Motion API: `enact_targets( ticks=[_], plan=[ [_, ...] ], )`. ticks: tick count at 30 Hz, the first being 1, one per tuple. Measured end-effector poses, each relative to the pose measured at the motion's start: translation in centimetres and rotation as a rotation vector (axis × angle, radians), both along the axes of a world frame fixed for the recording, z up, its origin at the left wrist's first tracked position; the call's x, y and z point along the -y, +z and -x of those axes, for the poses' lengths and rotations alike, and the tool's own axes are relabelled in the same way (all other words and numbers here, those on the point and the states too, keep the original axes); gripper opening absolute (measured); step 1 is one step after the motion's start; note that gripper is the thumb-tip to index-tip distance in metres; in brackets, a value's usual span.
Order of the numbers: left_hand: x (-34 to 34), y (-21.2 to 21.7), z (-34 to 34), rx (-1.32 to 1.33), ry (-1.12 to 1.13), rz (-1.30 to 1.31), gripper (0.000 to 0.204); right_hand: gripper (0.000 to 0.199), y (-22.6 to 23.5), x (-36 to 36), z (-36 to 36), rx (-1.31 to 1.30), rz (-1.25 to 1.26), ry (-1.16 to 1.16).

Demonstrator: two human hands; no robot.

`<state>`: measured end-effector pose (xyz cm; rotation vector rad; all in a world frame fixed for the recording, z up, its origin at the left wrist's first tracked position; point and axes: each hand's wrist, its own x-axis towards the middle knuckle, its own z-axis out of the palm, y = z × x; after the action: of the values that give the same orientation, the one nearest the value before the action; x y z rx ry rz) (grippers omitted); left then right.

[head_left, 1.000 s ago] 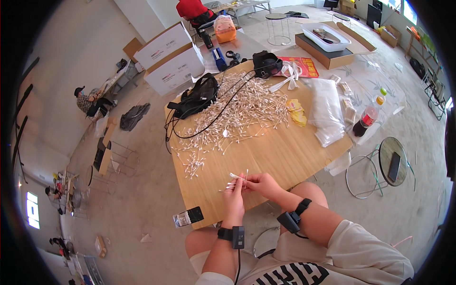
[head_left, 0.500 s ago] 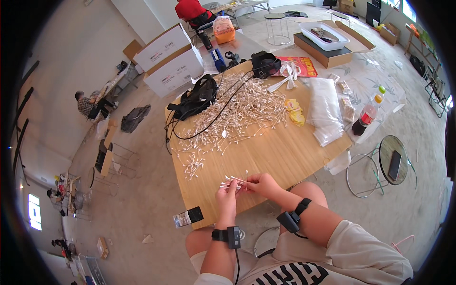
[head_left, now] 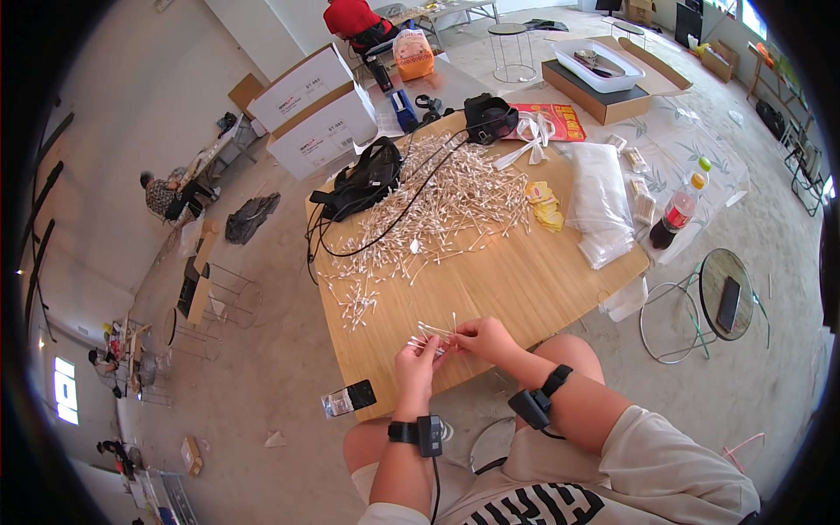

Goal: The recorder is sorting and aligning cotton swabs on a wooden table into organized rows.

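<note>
Both hands meet above the near edge of the wooden table (head_left: 516, 289). My left hand (head_left: 418, 363) is closed on a few cotton swabs (head_left: 418, 342), whose white tips stick out past the thumb. Close against it, my right hand (head_left: 479, 337) pinches cotton swabs too; one points up from its fingertips. Where the fingers of both hands meet, the sticks overlap, and I cannot count them. Beyond my hands lies a big loose heap of cotton swabs (head_left: 464, 188), with a smaller scatter (head_left: 357, 308) at its near left.
A black headset strap (head_left: 367, 179) with cables lies on the heap's left. Right of the heap are yellow packets (head_left: 544, 208), clear plastic bags (head_left: 597, 197) and a cola bottle (head_left: 672, 223). A black-and-clear packet (head_left: 348, 400) sits at the near left corner. White boxes (head_left: 319, 144) stand behind.
The view has shifted very slightly. The swabs at my fingertips have changed angle a little, while both hands stay together in nearly the same place.
</note>
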<state>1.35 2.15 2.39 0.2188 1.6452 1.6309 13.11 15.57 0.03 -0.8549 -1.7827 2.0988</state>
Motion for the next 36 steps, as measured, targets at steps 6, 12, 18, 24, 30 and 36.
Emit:
enact_targets(
  ticks=[6, 12, 18, 24, 30, 36],
  plan=[
    [0.2, -0.1, 0.5, -0.040, -0.024, 0.067, 0.025, 0.020, 1.3, -0.1, -0.4, 0.083, -0.114, -0.028],
    [1.3, 0.5, 2.0, -0.046, -0.122, 0.106, 0.040, 0.019, 0.7, -0.6, -0.6, 0.101, -0.026, -0.063],
    [2.1, 1.4, 3.1, -0.134, -0.165, 0.150, 0.043, 0.019, 1.6, -0.5, -0.7, 0.148, -0.111, -0.016],
    [1.9, 2.1, 3.1, -0.134, -0.212, 0.178, 0.039, 0.019, 1.1, -0.5, -0.7, 0.132, -0.100, -0.022],
    [2.1, 1.6, 3.0, -0.175, -0.216, 0.176, 0.037, 0.020, 0.9, -0.4, -0.5, 0.097, -0.051, -0.030],
    [1.9, 2.4, 3.0, -0.196, -0.260, 0.246, 0.031, 0.019, 0.6, -0.6, -0.5, 0.097, -0.076, -0.037]
  ],
)
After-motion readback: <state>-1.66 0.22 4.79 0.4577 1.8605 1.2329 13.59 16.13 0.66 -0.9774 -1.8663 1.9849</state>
